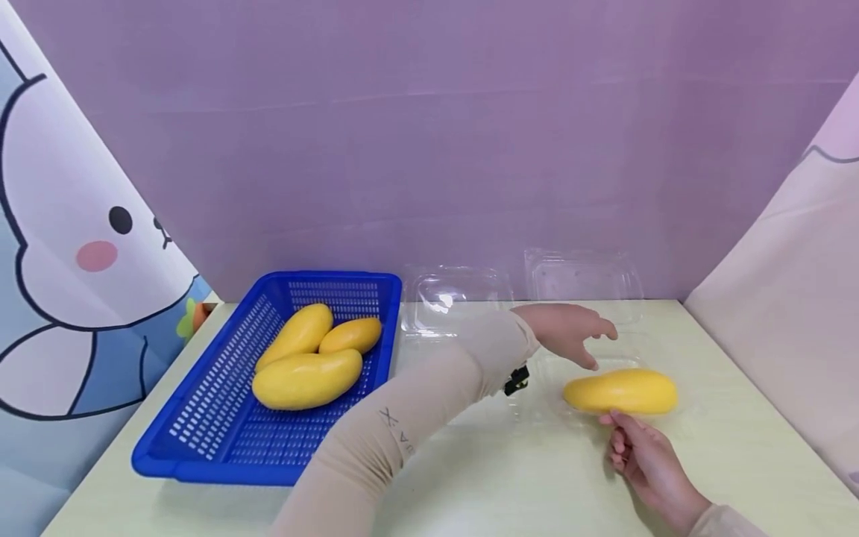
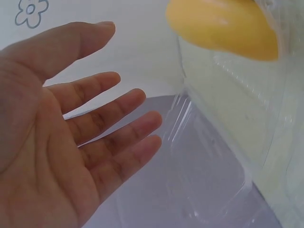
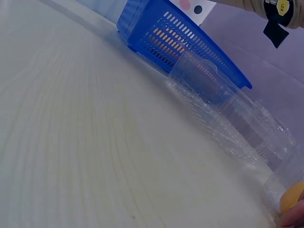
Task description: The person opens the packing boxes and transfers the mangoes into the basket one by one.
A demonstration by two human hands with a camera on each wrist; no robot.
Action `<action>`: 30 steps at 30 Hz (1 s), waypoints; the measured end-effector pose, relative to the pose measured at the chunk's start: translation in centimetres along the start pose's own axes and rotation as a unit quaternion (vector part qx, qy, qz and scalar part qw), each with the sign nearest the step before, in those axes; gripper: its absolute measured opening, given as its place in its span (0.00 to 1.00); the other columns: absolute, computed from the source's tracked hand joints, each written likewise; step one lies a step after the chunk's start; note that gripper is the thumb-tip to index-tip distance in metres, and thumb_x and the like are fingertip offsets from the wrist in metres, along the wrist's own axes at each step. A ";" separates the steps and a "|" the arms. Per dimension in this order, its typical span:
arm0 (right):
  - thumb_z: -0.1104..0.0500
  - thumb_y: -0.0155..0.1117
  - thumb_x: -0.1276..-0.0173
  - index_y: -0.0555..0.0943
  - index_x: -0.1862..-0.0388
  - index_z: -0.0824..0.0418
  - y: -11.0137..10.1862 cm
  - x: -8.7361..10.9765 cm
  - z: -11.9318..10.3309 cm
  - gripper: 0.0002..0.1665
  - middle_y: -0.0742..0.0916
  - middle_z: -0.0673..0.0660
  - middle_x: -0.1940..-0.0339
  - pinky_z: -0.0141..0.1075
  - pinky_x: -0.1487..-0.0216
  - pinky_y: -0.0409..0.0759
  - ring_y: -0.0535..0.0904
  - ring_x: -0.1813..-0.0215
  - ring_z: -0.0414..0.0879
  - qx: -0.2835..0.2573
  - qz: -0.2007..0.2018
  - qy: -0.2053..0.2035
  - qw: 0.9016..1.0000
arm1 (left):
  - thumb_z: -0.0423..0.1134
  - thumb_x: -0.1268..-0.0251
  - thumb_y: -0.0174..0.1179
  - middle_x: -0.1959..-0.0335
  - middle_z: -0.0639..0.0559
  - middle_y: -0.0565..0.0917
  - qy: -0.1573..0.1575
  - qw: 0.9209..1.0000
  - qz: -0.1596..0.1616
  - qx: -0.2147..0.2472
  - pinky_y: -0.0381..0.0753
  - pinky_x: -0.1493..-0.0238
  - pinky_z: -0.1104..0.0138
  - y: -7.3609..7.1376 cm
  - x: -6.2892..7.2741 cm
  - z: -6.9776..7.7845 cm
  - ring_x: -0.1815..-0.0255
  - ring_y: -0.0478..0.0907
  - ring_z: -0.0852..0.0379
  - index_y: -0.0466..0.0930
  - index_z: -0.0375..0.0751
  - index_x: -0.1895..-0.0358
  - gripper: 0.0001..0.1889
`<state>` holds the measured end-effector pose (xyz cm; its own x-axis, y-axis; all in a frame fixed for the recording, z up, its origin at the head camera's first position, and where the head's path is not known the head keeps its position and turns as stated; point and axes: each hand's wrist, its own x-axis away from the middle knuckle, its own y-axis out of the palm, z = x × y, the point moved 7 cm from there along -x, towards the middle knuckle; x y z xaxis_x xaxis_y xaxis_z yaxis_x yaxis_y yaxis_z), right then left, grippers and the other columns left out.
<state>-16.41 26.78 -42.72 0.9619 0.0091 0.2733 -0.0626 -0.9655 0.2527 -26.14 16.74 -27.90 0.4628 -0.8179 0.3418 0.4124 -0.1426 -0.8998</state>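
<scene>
One yellow mango [image 1: 620,391] lies in the right clear plastic container [image 1: 582,280], whose lid stands raised at the back. My right hand [image 1: 651,462] is at the container's front edge and pinches its rim between thumb and curled fingers; only fingertips [image 3: 293,214] show in the right wrist view. Above and behind the mango, my left hand [image 1: 567,330] reaches over from the left, apart from the fruit. Its spread fingers [image 2: 128,130] hold nothing, with the raised lid [image 2: 204,175] close beyond them in the left wrist view.
A blue perforated basket [image 1: 221,471] stands on the left of the table and holds three more mangoes [image 1: 307,380]. Between basket and right container sits another clear container [image 1: 463,302] with its lid up, partly behind my left sleeve. A purple cloth [image 1: 429,149] closes off the back.
</scene>
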 end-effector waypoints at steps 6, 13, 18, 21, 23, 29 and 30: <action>0.53 0.50 0.26 0.86 0.72 0.52 -0.1 0.2 0.1 0.20 0.75 0.44 0.85 0.26 0.78 0.71 0.68 0.82 0.35 0.003 0.002 0.007 1.000 | 0.50 0.36 0.58 0.36 0.64 0.68 -0.008 1.000 -0.002 0.012 0.61 0.40 0.77 0.8 -1.2 0.5 0.37 0.65 0.68 0.61 0.58 0.31 0.30; 0.51 0.50 0.26 0.85 0.73 0.51 -0.3 -0.1 0.2 0.20 0.74 0.44 0.84 0.26 0.78 0.70 0.68 0.81 0.36 0.010 0.018 0.025 0.999 | 0.50 0.36 0.58 0.37 0.64 0.69 -0.020 0.999 -0.001 0.027 0.61 0.40 0.78 1.9 -2.7 0.1 0.38 0.65 0.69 0.62 0.58 0.32 0.29; 0.51 0.50 0.26 0.85 0.73 0.51 -0.3 -0.1 0.3 0.20 0.74 0.44 0.84 0.26 0.78 0.70 0.68 0.81 0.36 0.006 0.015 0.022 1.000 | 0.50 0.36 0.58 0.38 0.63 0.70 -0.028 0.999 0.015 0.006 0.62 0.42 0.79 2.7 -3.8 -0.3 0.39 0.66 0.69 0.62 0.56 0.32 0.29; 0.52 0.51 0.26 0.86 0.73 0.51 -0.3 -0.1 0.3 0.19 0.74 0.44 0.84 0.26 0.78 0.69 0.68 0.81 0.36 0.001 0.011 0.018 1.000 | 0.51 0.35 0.57 0.37 0.62 0.69 -0.032 0.999 0.019 0.003 0.61 0.42 0.80 3.2 -4.2 -0.5 0.39 0.66 0.69 0.62 0.55 0.31 0.29; 0.52 0.51 0.26 0.86 0.73 0.51 -0.2 -0.1 0.3 0.19 0.75 0.44 0.84 0.26 0.78 0.69 0.68 0.81 0.36 -0.002 0.006 0.015 1.000 | 0.51 0.35 0.57 0.36 0.62 0.69 -0.035 0.999 0.018 0.008 0.61 0.42 0.80 3.5 -4.5 -0.5 0.39 0.66 0.70 0.62 0.56 0.31 0.30; 0.53 0.50 0.26 0.85 0.73 0.52 -0.1 0.0 0.2 0.19 0.75 0.44 0.84 0.26 0.78 0.70 0.68 0.81 0.36 -0.009 -0.005 0.008 1.000 | 0.52 0.36 0.56 0.38 0.63 0.70 -0.030 0.999 0.020 0.013 0.62 0.44 0.80 4.2 -5.4 -0.1 0.42 0.67 0.70 0.63 0.55 0.31 0.29; 0.53 0.50 0.26 0.85 0.73 0.52 -0.1 0.0 0.2 0.19 0.75 0.45 0.84 0.26 0.78 0.70 0.68 0.81 0.36 -0.010 -0.008 0.007 1.000 | 0.52 0.36 0.56 0.38 0.63 0.70 -0.032 0.999 0.022 0.011 0.62 0.44 0.80 4.3 -5.6 0.0 0.43 0.68 0.70 0.63 0.56 0.32 0.29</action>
<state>-16.36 26.83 -42.97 0.9589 0.0278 0.2825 -0.0533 -0.9599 0.2752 -26.92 20.72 -33.68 0.5290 -0.7861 0.3197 0.4085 -0.0943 -0.9079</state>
